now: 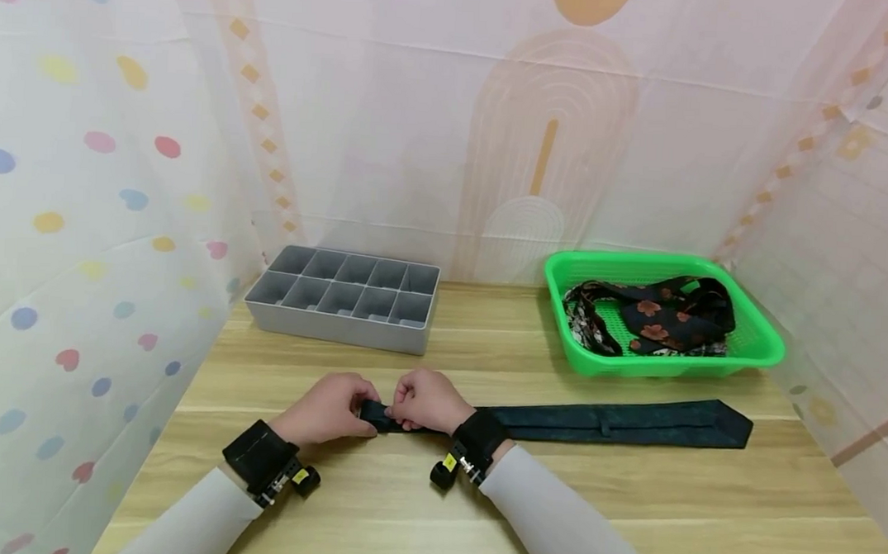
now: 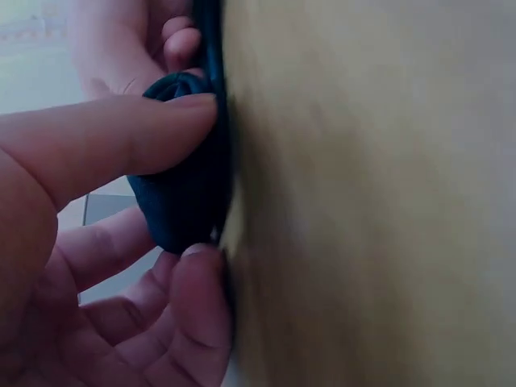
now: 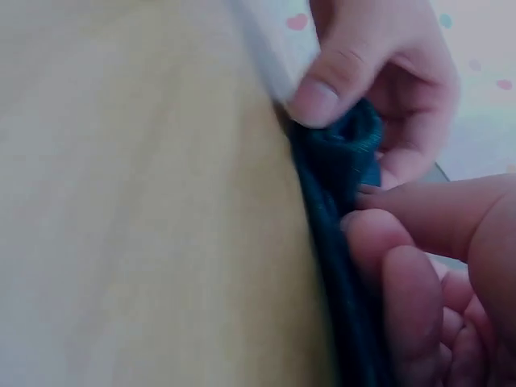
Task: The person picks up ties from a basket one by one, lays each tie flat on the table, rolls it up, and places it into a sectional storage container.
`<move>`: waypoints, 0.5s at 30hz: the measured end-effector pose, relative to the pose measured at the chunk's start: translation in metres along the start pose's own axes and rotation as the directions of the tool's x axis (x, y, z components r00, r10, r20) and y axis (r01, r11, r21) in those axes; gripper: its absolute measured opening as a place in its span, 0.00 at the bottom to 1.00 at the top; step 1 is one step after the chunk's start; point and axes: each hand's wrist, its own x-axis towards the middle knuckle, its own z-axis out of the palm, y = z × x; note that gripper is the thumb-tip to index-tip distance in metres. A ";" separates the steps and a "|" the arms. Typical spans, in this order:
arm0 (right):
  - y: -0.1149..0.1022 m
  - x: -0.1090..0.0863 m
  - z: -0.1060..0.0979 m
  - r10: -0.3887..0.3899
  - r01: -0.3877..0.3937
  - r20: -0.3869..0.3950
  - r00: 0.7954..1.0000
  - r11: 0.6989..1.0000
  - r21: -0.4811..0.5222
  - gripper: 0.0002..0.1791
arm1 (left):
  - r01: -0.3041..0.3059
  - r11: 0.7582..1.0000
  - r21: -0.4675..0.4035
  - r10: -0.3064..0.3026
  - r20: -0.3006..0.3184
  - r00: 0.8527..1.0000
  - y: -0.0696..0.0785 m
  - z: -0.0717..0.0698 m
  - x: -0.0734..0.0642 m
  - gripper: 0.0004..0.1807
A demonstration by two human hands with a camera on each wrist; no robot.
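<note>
A dark green necktie lies lengthwise on the table, its pointed wide end to the right and its narrow end rolled into a small coil at the left. My left hand holds that coil, thumb on one side and fingers on the other, as the left wrist view shows. Close beside it, my right hand pinches the tie next to the roll between thumb and fingertips. In the head view the right hand and wrist cover part of the strip.
Behind the hands stands a grey divided box with several compartments. A green basket at the back right contains patterned neckties, one dark with reddish flowers. The wooden tabletop meets cloth-covered walls at the back and sides.
</note>
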 end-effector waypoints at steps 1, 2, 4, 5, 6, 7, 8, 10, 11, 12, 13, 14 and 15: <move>0.001 0.000 0.001 -0.012 0.012 -0.003 1.000 1.000 0.011 0.13 | 0.000 1.000 0.005 0.000 -0.001 1.000 0.001 -0.001 0.001 0.14; 0.002 0.000 0.002 -0.020 0.020 -0.003 1.000 0.999 0.026 0.12 | 0.006 1.000 0.008 -0.006 -0.003 1.000 0.002 -0.001 0.002 0.13; 0.004 0.000 0.003 -0.023 0.022 0.007 1.000 0.998 0.067 0.12 | 0.028 0.999 0.016 -0.028 -0.011 1.000 0.004 0.000 0.002 0.12; 0.004 0.000 0.003 -0.020 0.019 0.010 1.000 0.996 0.084 0.12 | 0.045 0.999 0.018 -0.044 -0.016 0.999 0.006 0.001 0.001 0.12; 0.005 0.000 0.002 -0.017 0.016 0.013 1.000 0.995 0.100 0.11 | 0.057 0.998 0.020 -0.056 -0.023 0.998 0.007 0.002 0.001 0.12; 0.005 0.000 0.002 -0.013 0.011 0.014 1.000 0.994 0.111 0.11 | 0.064 0.998 0.021 -0.064 -0.029 0.998 0.009 0.003 0.001 0.12; 0.005 0.000 0.001 -0.009 0.007 0.016 1.000 0.993 0.122 0.11 | 0.072 0.997 0.024 -0.071 -0.035 0.997 0.011 0.004 0.001 0.12; 0.005 -0.001 -0.001 -0.005 0.002 0.020 1.000 0.991 0.131 0.11 | 0.080 0.996 0.028 -0.078 -0.047 0.996 0.012 0.006 0.001 0.12; 0.004 -0.001 -0.001 -0.004 0.001 0.019 1.000 0.992 0.130 0.10 | 0.081 0.996 0.030 -0.080 -0.051 0.996 0.013 0.006 0.001 0.12; 0.004 0.000 -0.002 -0.004 0.001 0.019 1.000 0.992 0.128 0.10 | 0.082 0.996 0.032 -0.081 -0.053 0.995 0.013 0.006 0.001 0.12; 0.003 0.000 -0.002 -0.003 0.001 0.019 1.000 0.992 0.125 0.10 | 0.084 0.996 0.034 -0.082 -0.055 0.995 0.013 0.006 0.002 0.12; 0.002 0.000 -0.003 -0.003 0.000 0.019 1.000 0.992 0.122 0.10 | 0.086 0.996 0.034 -0.084 -0.056 0.995 0.013 0.006 0.002 0.12; 0.001 -0.001 -0.003 -0.003 0.001 0.018 1.000 0.993 0.115 0.10 | 0.090 0.995 0.035 -0.088 -0.058 0.994 0.013 0.006 0.002 0.12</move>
